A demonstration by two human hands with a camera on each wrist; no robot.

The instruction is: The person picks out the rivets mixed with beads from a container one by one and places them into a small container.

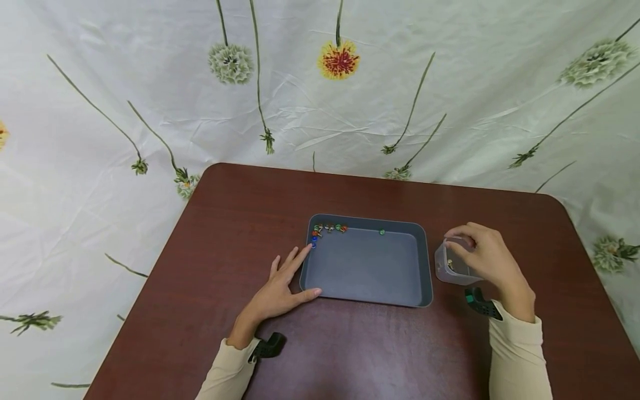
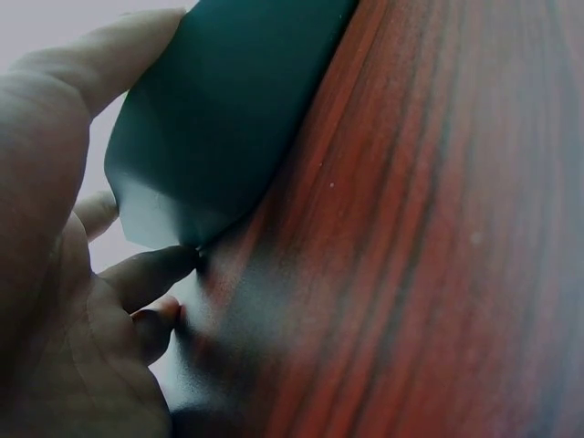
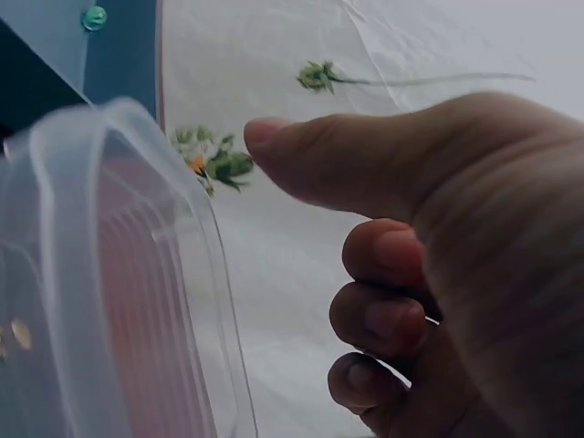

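My left hand (image 1: 276, 294) lies at the left side of a shallow grey tray (image 1: 420, 266), fingers spread, with index fingertip and thumb at its rim. In the left wrist view, the fingertips meet the tray's dark outer wall (image 2: 219, 109). Small shiny bead-like pieces, green, red, blue and gold, line the tray's far left corner; a blue piece (image 1: 314, 239) sits near my index fingertip. One green piece (image 1: 382, 232) lies apart along the far wall. My right hand (image 1: 487, 253) hovers over a clear plastic box (image 1: 445, 272), thumb extended and other fingers bent, nothing showing between them.
A few gold pieces (image 1: 450, 264) lie inside the box, which stands just right of the tray. Both stand on a dark red-brown wooden table (image 1: 240, 222). White flower-printed cloth (image 1: 165, 66) hangs behind the table's far edge.
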